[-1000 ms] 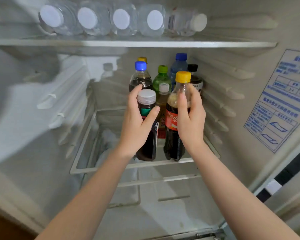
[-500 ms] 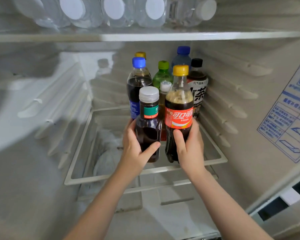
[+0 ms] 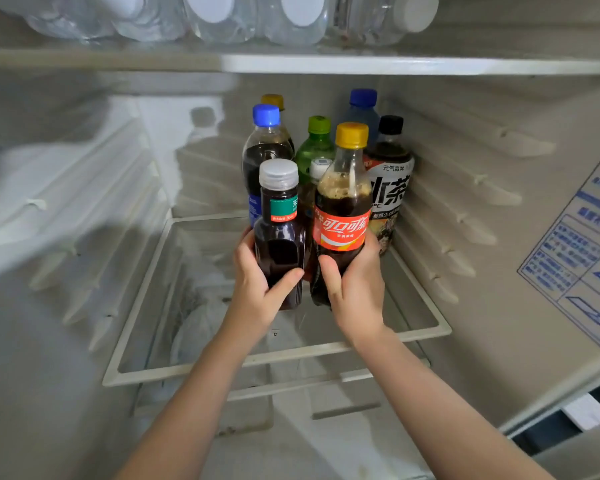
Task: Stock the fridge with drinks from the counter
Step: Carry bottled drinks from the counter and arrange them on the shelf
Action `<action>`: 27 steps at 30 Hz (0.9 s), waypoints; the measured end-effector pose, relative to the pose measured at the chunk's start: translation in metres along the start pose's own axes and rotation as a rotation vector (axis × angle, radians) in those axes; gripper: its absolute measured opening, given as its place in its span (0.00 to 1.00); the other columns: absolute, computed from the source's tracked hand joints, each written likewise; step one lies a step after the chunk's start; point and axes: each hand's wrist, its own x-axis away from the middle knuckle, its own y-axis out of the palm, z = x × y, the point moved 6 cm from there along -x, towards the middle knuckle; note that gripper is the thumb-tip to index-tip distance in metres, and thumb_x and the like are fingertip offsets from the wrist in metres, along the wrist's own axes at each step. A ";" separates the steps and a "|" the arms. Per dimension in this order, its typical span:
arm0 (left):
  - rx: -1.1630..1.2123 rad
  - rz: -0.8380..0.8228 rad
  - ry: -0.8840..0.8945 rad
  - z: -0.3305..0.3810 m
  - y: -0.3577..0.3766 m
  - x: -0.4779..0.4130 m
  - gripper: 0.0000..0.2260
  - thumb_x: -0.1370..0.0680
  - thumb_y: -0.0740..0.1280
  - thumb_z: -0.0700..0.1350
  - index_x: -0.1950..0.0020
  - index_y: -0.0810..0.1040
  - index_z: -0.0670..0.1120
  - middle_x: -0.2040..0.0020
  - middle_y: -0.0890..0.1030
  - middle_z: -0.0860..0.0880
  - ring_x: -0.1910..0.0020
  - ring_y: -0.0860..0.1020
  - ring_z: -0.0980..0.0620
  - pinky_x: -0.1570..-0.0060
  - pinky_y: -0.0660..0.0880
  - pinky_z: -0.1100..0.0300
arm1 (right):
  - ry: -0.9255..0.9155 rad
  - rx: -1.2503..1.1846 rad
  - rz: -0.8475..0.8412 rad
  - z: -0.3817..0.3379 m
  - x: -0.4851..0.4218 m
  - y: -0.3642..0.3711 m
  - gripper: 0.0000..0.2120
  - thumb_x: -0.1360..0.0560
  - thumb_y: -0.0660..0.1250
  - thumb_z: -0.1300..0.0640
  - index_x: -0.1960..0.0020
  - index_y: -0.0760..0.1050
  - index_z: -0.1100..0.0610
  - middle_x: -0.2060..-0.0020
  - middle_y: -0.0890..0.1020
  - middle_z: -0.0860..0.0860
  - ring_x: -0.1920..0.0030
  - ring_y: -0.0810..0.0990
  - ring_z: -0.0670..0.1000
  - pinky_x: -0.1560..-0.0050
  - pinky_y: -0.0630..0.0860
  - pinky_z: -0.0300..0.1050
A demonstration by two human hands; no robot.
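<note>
Fridge shelf (image 3: 278, 370) carries upright bottles at back right. Left hand (image 3: 257, 289) fingers wrap tea bottle (image 3: 279, 233); right hand (image 3: 355, 289) fingers wrap cola bottle (image 3: 342, 216), both dark-filled, over shelf front.

Both bare arms are extended forward, the left hand (image 3: 257, 289) and right hand (image 3: 355, 292) each closed, thumb frontmost, side by side.

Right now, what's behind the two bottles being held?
Behind the cola bottle and silver-capped bottle: blue-capped cola, green bottle, black-capped tea, blue-capped water, a white-capped bottle and a yellow cap, bodies mostly hidden.
</note>
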 end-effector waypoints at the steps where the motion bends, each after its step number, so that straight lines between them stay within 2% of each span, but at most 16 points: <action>1: 0.007 -0.008 -0.014 -0.001 0.000 -0.002 0.35 0.29 0.70 0.46 0.28 0.56 0.41 0.30 0.65 0.46 0.31 0.66 0.59 0.35 0.62 0.70 | 0.006 0.016 -0.006 0.000 -0.001 0.001 0.22 0.31 0.64 0.42 0.40 0.61 0.35 0.49 0.72 0.27 0.49 0.71 0.32 0.52 0.66 0.24; 4: 0.012 -0.025 -0.050 -0.003 0.000 -0.005 0.35 0.29 0.70 0.45 0.28 0.55 0.38 0.30 0.66 0.44 0.30 0.66 0.53 0.32 0.63 0.64 | 0.004 0.055 -0.019 -0.003 -0.006 0.005 0.25 0.30 0.65 0.43 0.36 0.63 0.46 0.47 0.74 0.38 0.46 0.73 0.41 0.50 0.70 0.38; 8: -0.050 -0.001 -0.120 -0.003 -0.001 -0.006 0.33 0.27 0.72 0.39 0.29 0.56 0.37 0.31 0.66 0.42 0.30 0.66 0.48 0.30 0.62 0.53 | 0.046 0.065 -0.035 -0.006 -0.003 0.005 0.27 0.30 0.66 0.46 0.34 0.63 0.50 0.43 0.76 0.45 0.42 0.75 0.47 0.43 0.74 0.49; 10: -0.095 -0.002 -0.141 -0.001 -0.003 -0.006 0.32 0.27 0.72 0.41 0.29 0.58 0.38 0.32 0.67 0.42 0.31 0.66 0.48 0.30 0.62 0.52 | 0.058 0.043 -0.052 -0.010 -0.001 0.003 0.28 0.28 0.67 0.48 0.31 0.62 0.52 0.39 0.76 0.47 0.39 0.74 0.47 0.38 0.72 0.48; 13: -0.130 -0.013 -0.150 0.003 -0.006 0.003 0.33 0.25 0.70 0.44 0.26 0.57 0.42 0.30 0.65 0.47 0.30 0.64 0.51 0.31 0.61 0.57 | 0.081 0.037 -0.099 -0.016 0.004 -0.001 0.33 0.26 0.68 0.51 0.26 0.56 0.53 0.32 0.70 0.47 0.32 0.68 0.45 0.32 0.65 0.42; 16: -0.083 0.115 -0.134 0.010 -0.015 0.027 0.28 0.24 0.68 0.43 0.27 0.60 0.47 0.33 0.66 0.53 0.32 0.65 0.58 0.37 0.67 0.65 | 0.147 0.121 -0.092 -0.014 0.023 -0.014 0.35 0.23 0.66 0.53 0.24 0.52 0.59 0.27 0.63 0.53 0.27 0.62 0.50 0.28 0.56 0.39; 18: -0.016 0.203 -0.072 0.020 -0.022 0.047 0.21 0.23 0.66 0.41 0.32 0.65 0.52 0.37 0.68 0.59 0.37 0.68 0.64 0.45 0.70 0.71 | 0.162 0.188 -0.029 -0.017 0.045 -0.032 0.28 0.22 0.63 0.56 0.26 0.58 0.62 0.30 0.66 0.56 0.30 0.65 0.52 0.32 0.57 0.35; 21: 0.049 0.208 0.048 0.037 -0.022 0.081 0.16 0.24 0.64 0.41 0.40 0.69 0.58 0.42 0.72 0.60 0.41 0.73 0.63 0.43 0.71 0.69 | 0.127 0.229 0.016 -0.027 0.088 -0.063 0.19 0.23 0.62 0.61 0.33 0.67 0.63 0.38 0.73 0.55 0.36 0.70 0.51 0.36 0.64 0.38; 24: 0.086 0.064 0.106 0.045 -0.006 0.123 0.14 0.24 0.62 0.42 0.42 0.71 0.58 0.44 0.76 0.56 0.44 0.76 0.57 0.43 0.72 0.66 | 0.155 0.311 -0.005 -0.028 0.146 -0.098 0.15 0.24 0.61 0.59 0.38 0.71 0.60 0.46 0.75 0.49 0.44 0.73 0.47 0.43 0.68 0.38; 27: 0.070 -0.161 0.082 0.037 0.023 0.169 0.12 0.24 0.61 0.45 0.44 0.70 0.60 0.47 0.77 0.58 0.47 0.77 0.58 0.45 0.71 0.67 | 0.320 0.413 -0.028 -0.017 0.222 -0.136 0.13 0.24 0.61 0.60 0.40 0.72 0.59 0.49 0.76 0.48 0.47 0.75 0.46 0.48 0.70 0.37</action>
